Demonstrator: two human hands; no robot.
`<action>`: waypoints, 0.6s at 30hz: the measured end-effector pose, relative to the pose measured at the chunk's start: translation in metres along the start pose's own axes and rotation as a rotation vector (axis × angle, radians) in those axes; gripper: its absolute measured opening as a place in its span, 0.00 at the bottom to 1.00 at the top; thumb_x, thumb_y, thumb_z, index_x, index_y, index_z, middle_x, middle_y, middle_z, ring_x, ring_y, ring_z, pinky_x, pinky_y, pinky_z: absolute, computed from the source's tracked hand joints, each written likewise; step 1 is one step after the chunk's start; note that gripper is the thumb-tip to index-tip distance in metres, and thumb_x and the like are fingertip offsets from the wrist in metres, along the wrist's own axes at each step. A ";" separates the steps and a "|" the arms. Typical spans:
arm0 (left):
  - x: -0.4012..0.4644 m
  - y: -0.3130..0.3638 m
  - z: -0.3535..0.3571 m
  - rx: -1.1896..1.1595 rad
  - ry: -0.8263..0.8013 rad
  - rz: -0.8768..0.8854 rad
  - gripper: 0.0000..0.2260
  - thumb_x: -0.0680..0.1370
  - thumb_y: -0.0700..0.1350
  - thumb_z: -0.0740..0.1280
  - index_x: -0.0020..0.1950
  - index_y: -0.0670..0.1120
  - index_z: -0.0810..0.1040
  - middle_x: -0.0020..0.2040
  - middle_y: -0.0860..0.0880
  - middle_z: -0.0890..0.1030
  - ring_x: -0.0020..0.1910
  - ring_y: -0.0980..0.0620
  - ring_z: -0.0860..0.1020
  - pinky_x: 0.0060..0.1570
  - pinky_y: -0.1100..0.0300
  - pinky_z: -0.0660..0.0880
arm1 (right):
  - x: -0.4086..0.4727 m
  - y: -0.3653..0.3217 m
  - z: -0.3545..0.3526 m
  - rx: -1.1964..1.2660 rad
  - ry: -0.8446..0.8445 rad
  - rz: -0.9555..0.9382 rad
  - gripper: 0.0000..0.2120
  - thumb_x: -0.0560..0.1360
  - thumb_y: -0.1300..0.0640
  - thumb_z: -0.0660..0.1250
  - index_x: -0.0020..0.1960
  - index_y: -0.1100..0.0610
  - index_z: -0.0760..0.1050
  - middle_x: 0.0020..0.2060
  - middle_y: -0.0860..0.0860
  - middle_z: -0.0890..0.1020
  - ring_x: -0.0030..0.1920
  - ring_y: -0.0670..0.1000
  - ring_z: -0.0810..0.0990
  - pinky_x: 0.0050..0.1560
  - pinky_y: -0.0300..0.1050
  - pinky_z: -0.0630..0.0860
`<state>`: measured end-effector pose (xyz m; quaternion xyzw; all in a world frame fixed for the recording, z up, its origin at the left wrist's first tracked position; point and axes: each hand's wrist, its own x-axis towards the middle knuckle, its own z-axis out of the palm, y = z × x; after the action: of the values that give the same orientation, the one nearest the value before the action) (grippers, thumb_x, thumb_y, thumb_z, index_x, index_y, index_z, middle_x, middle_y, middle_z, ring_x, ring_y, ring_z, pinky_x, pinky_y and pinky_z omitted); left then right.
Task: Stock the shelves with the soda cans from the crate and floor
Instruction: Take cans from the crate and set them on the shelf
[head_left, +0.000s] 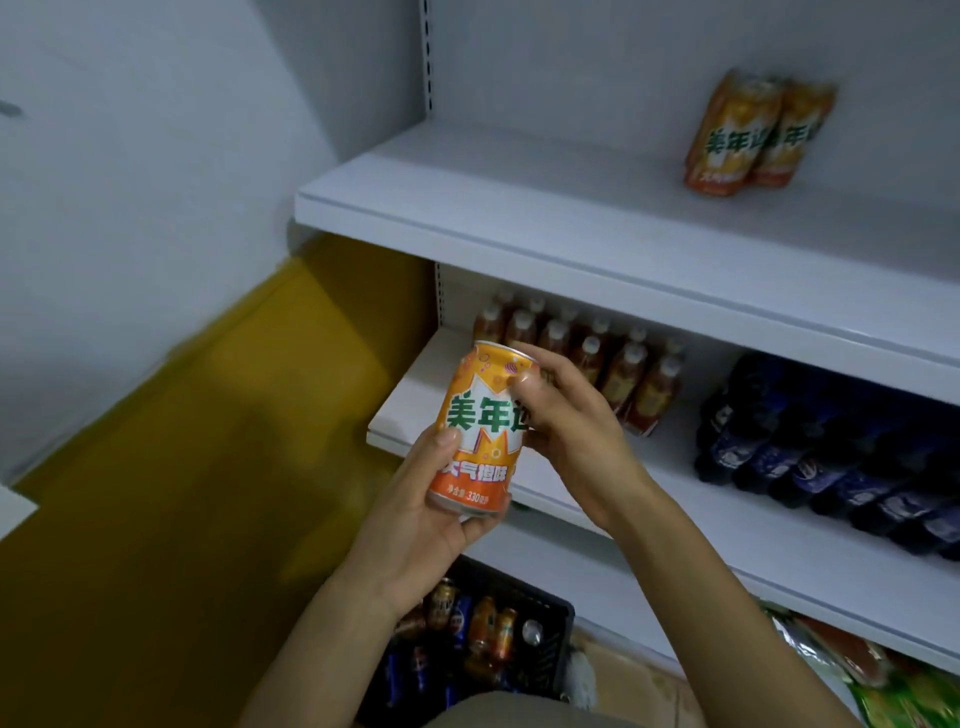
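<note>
An orange soda can (480, 415) is held upright in front of the shelves, between both hands. My left hand (421, 525) grips its lower part from below, thumb on the label. My right hand (576, 431) holds its upper right side, fingers curled round the rim. Two more orange cans (753, 135) stand side by side on the upper white shelf (519, 208), far right. Below my arms a black crate (550, 623) sits on the floor with several cans (488, 629) inside, orange and blue.
The middle shelf (727, 525) holds several brown bottles (587, 358) and dark blue bottles (841, 457). Green and red packets (872, 675) lie on the lowest level at right. Yellow floor (182, 493) and a white wall are at left.
</note>
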<state>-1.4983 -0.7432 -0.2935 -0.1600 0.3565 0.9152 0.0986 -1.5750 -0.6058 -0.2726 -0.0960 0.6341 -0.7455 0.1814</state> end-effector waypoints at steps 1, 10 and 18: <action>0.000 0.004 0.005 0.030 -0.011 0.018 0.29 0.63 0.55 0.78 0.61 0.46 0.77 0.52 0.42 0.82 0.48 0.47 0.83 0.41 0.54 0.80 | 0.000 -0.007 0.000 -0.063 0.000 -0.064 0.25 0.68 0.45 0.72 0.63 0.51 0.74 0.56 0.52 0.81 0.55 0.52 0.82 0.51 0.47 0.80; 0.031 0.045 0.086 0.789 -0.232 0.440 0.27 0.60 0.55 0.77 0.57 0.52 0.77 0.50 0.53 0.84 0.49 0.54 0.83 0.42 0.65 0.78 | -0.010 -0.108 -0.045 -0.302 0.047 -0.387 0.20 0.69 0.56 0.73 0.60 0.54 0.74 0.52 0.52 0.82 0.51 0.53 0.83 0.46 0.47 0.82; 0.093 0.047 0.180 0.965 -0.402 0.598 0.22 0.63 0.57 0.71 0.55 0.59 0.74 0.48 0.60 0.82 0.48 0.62 0.81 0.41 0.69 0.77 | -0.013 -0.190 -0.115 -0.746 0.280 -0.395 0.22 0.66 0.48 0.76 0.59 0.43 0.74 0.52 0.43 0.81 0.49 0.43 0.81 0.47 0.39 0.79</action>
<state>-1.6388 -0.6485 -0.1733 0.1861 0.7355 0.6504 -0.0364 -1.6342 -0.4712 -0.1056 -0.1724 0.8478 -0.4917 -0.0990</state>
